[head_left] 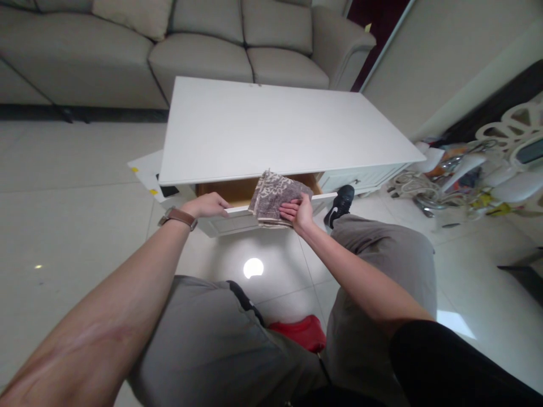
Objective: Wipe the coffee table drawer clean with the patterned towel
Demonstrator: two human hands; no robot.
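Observation:
A white coffee table (271, 124) stands in front of me with one drawer (231, 225) pulled out, its wooden inside (224, 189) partly showing. My left hand (208, 204) grips the left end of the drawer's front edge, fingers curled over it. In my right hand (299, 213) is a folded grey-brown towel (274, 195) with a cream pattern and cream edging. The towel is above the drawer's front edge and covers part of the opening. My right fingers lie across its front face; the thumb is on its right side.
A grey sofa (203, 56) runs behind the table. A second drawer (356, 180) is at the right. Cables and mixed objects (449, 169) crowd the right side. A red item (303, 333) lies on the floor between my legs. A white board (146, 169) sticks out at the table's left.

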